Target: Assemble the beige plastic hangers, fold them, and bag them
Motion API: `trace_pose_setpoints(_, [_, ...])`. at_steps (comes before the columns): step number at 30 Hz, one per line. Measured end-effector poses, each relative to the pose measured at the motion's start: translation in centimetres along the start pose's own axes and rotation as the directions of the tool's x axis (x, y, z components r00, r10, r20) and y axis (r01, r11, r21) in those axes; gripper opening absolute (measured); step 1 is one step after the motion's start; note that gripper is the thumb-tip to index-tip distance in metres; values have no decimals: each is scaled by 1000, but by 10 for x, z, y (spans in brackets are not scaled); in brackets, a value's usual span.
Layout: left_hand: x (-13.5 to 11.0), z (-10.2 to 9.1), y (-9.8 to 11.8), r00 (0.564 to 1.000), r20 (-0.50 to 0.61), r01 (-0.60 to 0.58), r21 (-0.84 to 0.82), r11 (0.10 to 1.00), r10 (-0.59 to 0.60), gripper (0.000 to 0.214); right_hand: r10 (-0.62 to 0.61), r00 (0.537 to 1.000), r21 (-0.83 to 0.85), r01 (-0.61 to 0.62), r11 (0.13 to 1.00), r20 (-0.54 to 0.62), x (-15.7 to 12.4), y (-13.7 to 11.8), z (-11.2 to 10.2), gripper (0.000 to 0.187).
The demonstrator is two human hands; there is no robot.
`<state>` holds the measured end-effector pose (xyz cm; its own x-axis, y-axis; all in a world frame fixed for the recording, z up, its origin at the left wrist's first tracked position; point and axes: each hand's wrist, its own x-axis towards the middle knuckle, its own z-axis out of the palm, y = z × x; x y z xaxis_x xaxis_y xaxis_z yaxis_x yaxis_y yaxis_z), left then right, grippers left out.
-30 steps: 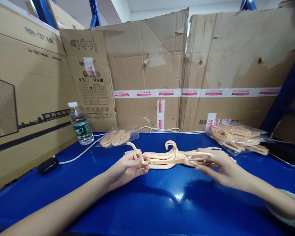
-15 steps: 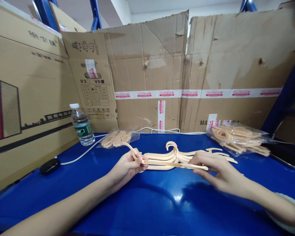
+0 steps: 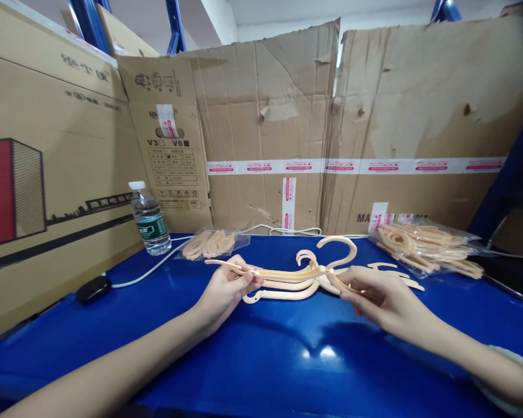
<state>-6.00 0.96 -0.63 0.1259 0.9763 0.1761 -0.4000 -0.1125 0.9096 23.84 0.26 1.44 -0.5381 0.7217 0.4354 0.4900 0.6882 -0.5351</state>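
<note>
A cream plastic hanger (image 3: 292, 277), hook raised, is pinched by the left hand (image 3: 226, 290) and right hand (image 3: 383, 293) above a glossy blue tabletop (image 3: 287, 371). Matching opened hangers (image 3: 287, 295) are already piled there; looped cream pieces (image 3: 215, 244) at the tabletop's rear are still bagged.

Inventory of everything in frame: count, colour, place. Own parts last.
held hanger: 1, beige, between both hands
loose hangers: several, overlapping, beige, on table behind it
left bag: 1, clear, beige pieces inside, back left
right bagged pieces: bag count unclear, beige, back right
bottle: 1, clear, green label, left
black object: 1, left
cable: white, count unclear, left and back
flat device: 1, dark, far right
cardboard: several panels, brown, left and back
tape: strips, white-red, on cardboard
frame posts: several, blue, behind
table: 1, blue, below
left hand, right hand: 1 each, on held hanger
</note>
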Motion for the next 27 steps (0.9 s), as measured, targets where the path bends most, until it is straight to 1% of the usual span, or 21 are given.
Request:
trace_pose_setpoints(4, [1,2,2,999,-37,8,11,1000,-8,38,73,997,114,-71,991,-10,2,-1,-2,25])
trace_pose_setpoints(8, [1,2,2,998,-50,32,51,998,-29,36,109,994,128,-105,986,-18,3,0,-2,25])
trace_pose_setpoints(11, [1,3,1,997,-58,55,138,989,-47,36,114,992,125,-107,986,-46,2,5,-1,32])
trace_pose_setpoints(13, [-1,4,1,997,-51,63,241,968,-53,34,93,993,109,-86,990,-67,2,9,-2,37])
trace_pose_setpoints(15, [-6,7,1,998,-3,61,400,914,-65,35,67,995,64,-62,996,-78,3,11,-5,37])
trace_pose_setpoints(16, [-10,8,1,997,51,22,510,860,-55,36,56,995,34,-54,998,-82,4,12,-7,35])
trace_pose_setpoints(17, [-15,10,1,989,143,-69,629,774,-28,38,51,995,8,-51,999,-85,4,12,-10,34])
trace_pose_setpoints(18, [-22,12,1,961,274,-232,730,643,35,37,50,995,-10,-51,999,-83,5,13,-13,33])
trace_pose_setpoints(19, [-28,14,1,888,446,-444,768,462,112,32,50,996,-21,-52,998,-71,5,13,-16,33])
trace_pose_setpoints(20, [-35,16,0,765,614,-644,715,273,197,25,50,997,-31,-52,998,-50,6,13,-18,32])
trace_pose_setpoints(21, [-41,18,0,609,754,-790,606,97,248,18,49,999,-45,-50,998,-23,6,12,-20,30])
trace_pose_setpoints(22, [-46,20,0,436,858,-881,468,-64,271,14,49,999,-67,-48,997,9,5,12,-21,28])
trace_pose_setpoints(23, [-50,23,0,274,922,-923,332,-195,273,15,50,998,-97,-46,994,39,5,12,-21,26])
trace_pose_setpoints(24, [-53,25,1,157,954,-930,230,-287,254,16,53,996,-129,-44,991,73,4,11,-20,23])
trace_pose_setpoints(25, [-54,28,1,94,969,-924,171,-342,229,18,59,992,-161,-41,986,110,4,11,-18,19])
trace_pose_setpoints(26, [-54,30,2,87,975,-920,157,-360,203,20,66,987,-194,-37,980,149,3,10,-16,16])
trace_pose_setpoints(27, [-54,33,2,127,976,-920,182,-347,176,21,73,979,-229,-29,973,188,3,10,-14,13])
